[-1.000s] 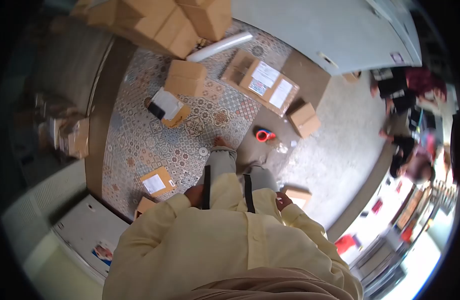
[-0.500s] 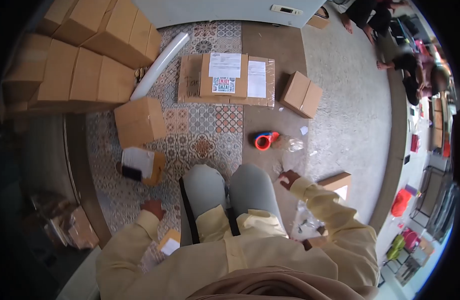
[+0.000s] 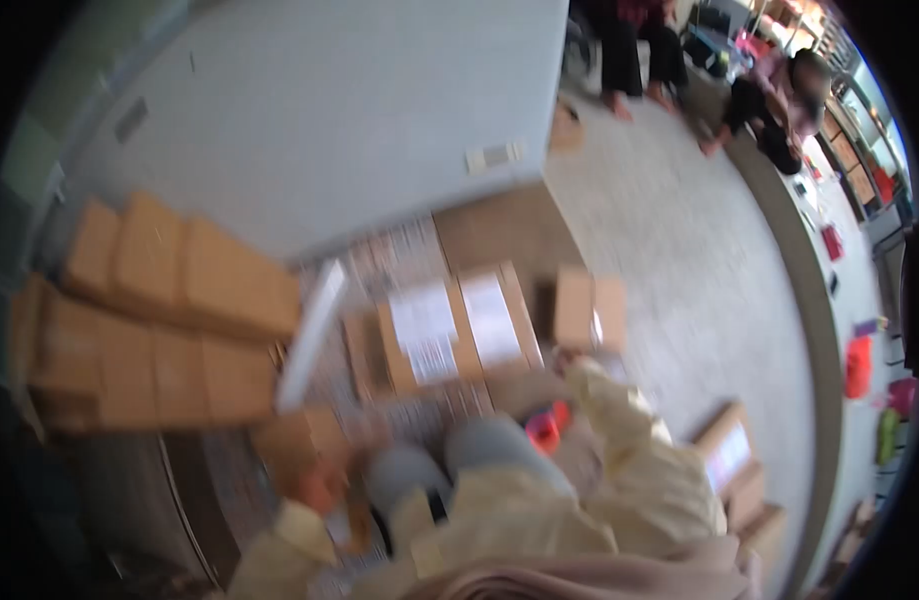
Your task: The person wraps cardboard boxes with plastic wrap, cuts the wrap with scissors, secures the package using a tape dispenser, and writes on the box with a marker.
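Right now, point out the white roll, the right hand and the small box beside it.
White roll [image 3: 311, 335]: head view, middle of its length.
Right hand [image 3: 569, 360]: head view, its blurred middle.
Small box [image 3: 573, 305]: head view, face left of seam.

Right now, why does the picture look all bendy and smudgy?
In the head view, the left hand is smeared, probably by movement; writing on the white papers is too fuzzy to read; the brown strip at right curves, probably the lens.

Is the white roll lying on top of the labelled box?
No, the roll lies between the labelled box and the stacked boxes.
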Available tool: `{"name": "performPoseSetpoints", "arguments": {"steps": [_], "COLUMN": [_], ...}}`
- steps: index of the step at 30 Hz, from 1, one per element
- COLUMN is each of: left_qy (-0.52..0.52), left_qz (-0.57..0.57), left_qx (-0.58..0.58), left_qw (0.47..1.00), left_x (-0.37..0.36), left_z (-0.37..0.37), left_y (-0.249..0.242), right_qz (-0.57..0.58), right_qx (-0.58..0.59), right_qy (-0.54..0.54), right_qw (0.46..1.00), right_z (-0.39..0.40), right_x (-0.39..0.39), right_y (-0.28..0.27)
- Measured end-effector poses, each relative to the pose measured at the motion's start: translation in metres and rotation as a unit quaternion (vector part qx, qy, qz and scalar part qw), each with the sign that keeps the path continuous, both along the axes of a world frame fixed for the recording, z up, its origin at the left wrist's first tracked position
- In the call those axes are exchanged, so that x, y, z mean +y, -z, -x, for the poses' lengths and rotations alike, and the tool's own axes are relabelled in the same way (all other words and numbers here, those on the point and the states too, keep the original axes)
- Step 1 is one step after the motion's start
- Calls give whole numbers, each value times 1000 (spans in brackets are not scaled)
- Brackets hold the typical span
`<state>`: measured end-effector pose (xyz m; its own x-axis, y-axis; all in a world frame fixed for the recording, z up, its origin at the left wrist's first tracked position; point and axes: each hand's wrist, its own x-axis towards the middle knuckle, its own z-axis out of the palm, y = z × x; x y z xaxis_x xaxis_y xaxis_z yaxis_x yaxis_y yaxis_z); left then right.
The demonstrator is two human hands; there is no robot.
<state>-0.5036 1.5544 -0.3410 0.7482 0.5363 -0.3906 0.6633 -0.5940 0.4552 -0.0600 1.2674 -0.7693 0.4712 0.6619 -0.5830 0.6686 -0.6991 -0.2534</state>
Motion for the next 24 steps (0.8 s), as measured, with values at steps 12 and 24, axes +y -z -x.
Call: {"name": "performPoseSetpoints", "arguments": {"steps": [12, 24], "left_qy": [573, -14], "left_qz": [-10, 324], "left_qx": [98, -189], "left_qw": [814, 927], "left_x": [47, -156], "left_z": [-383, -488], "left_y": [137, 379], "right_qz": [-34, 25], "right_qx": [-67, -65], "right_qy": [620, 616], "right_qw": [781, 785], "right_z": [-109, -127], "right_x": [5, -7], "right_y": [-122, -97]}}
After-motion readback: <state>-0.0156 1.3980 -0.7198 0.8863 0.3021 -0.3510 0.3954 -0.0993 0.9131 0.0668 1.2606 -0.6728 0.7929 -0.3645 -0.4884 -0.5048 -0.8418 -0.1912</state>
